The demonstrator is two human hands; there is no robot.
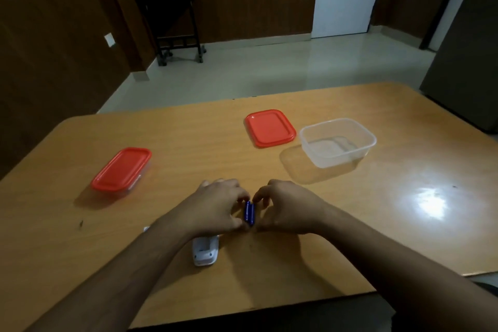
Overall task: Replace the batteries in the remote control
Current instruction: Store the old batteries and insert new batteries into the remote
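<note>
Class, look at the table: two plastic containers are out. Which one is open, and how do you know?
The clear container on the right is open: its orange lid lies flat on the table beside it. The left container has its orange lid on.

Both my hands are meeting over the middle of the desk (350,224), my left hand (215,207) and right hand (285,207) pinching a pair of blue batteries (249,212) side by side between the fingertips. The white remote control (205,250) lies on the desk just under my left wrist, back side up with the battery bay open. Off to the left sits a closed container with a red lid (121,168). Farther back right there's a loose red lid (270,128) just beside an open clear container (338,142).
</note>
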